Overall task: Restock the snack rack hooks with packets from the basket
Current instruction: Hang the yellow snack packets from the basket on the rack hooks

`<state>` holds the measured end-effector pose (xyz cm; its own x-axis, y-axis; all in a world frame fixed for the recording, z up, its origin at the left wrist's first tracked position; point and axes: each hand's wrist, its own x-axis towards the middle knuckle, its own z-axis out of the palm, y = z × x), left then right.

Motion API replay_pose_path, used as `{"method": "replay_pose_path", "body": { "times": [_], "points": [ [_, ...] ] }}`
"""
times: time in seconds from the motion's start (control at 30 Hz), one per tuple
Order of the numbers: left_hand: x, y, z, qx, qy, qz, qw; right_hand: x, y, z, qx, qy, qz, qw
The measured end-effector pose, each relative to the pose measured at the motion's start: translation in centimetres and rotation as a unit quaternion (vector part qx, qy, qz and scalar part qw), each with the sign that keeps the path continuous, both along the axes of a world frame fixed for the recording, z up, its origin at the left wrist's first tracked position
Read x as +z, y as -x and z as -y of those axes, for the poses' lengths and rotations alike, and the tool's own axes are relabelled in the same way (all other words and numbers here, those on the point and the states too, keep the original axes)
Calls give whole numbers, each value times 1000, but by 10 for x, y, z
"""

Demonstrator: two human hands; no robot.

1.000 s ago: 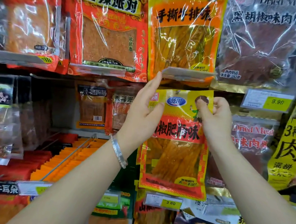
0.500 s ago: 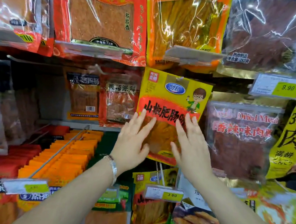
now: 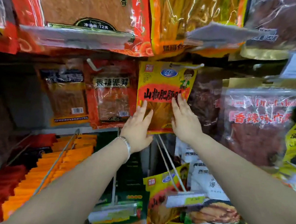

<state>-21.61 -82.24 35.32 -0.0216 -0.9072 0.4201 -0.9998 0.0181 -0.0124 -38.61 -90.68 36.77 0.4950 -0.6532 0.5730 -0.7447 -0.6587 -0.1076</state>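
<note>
Hanging on its hook (image 3: 186,65) in the middle row, the yellow packet (image 3: 164,84) looks light, limp and slick, and is probably best pinched at the stiffer top seam. The left hand (image 3: 138,127) and right hand (image 3: 184,119) press flat on its lower half, fingers straight, gripping nothing. A red packet (image 3: 112,97) crowds its left and a dark packet (image 3: 204,103) its right, and a price tag (image 3: 223,35) overhangs.
</note>
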Motion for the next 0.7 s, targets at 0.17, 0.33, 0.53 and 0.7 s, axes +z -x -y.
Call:
{"method": "replay_pose_path", "body": {
  "times": [0.17,0.33,0.53,0.7],
  "points": [
    [7,-6,5,4,-84,-33,996,7,-6,-4,-10,-103,3,995],
    [10,3,-41,-44,-44,-170,984,11,11,-55,21,-124,104,987],
    [-19,31,-174,-86,92,-370,921,-34,49,-173,133,-187,252,940],
    [-153,62,-320,25,43,-545,837,-152,76,-283,153,-368,227,889]
  ]
}}
